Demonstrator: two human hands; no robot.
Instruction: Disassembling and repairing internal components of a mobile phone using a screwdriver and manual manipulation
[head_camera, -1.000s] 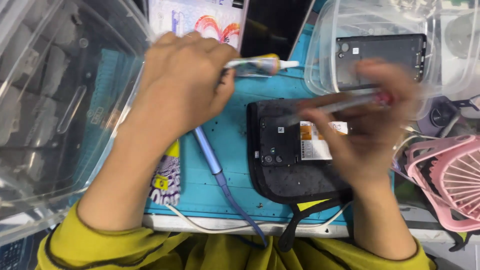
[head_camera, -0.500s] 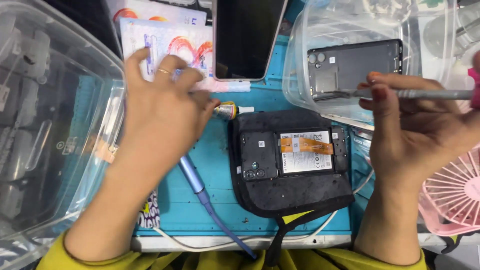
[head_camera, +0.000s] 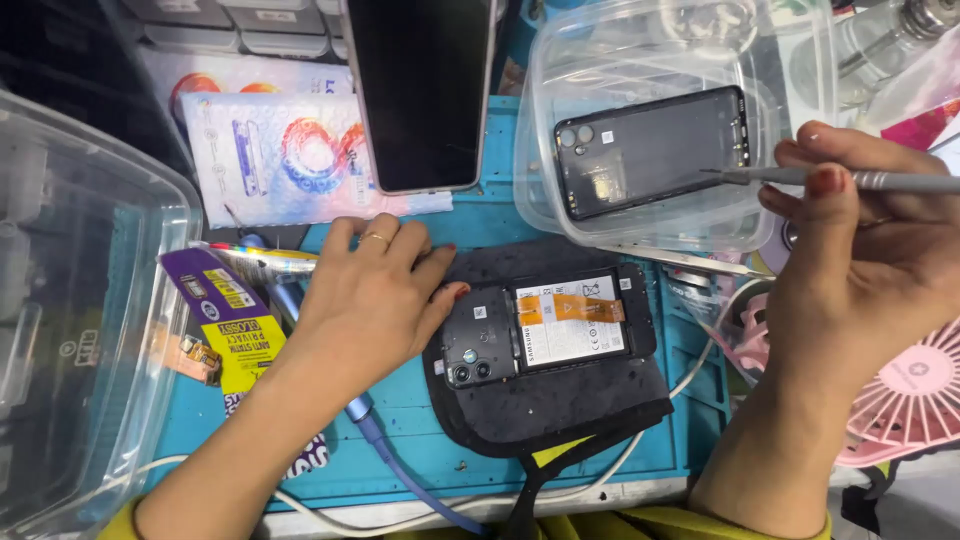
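Right hand (head_camera: 860, 260) grip pinches metal tool (head_camera: 850, 179); left hand (head_camera: 375, 300), released, steadies backless opened phone (head_camera: 545, 330).

free: blue mat (head_camera: 420, 455) below opened phone (head_camera: 545, 335) | blocked: clear tub (head_camera: 640, 215) behind, pink fan (head_camera: 905, 395) right

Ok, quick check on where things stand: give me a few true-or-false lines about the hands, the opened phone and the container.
1. The left hand rests flat on the blue mat, touching the edge of the opened phone. True.
2. The right hand holds a thin metal tool. True.
3. The opened phone lies inside the clear plastic container. False: it lies on a black pad on the mat; the container holds a dark back cover.
4. The tool's tip is pressed into the opened phone's battery. False: it is raised over the container.
5. A pink fan sits at the right edge. True.
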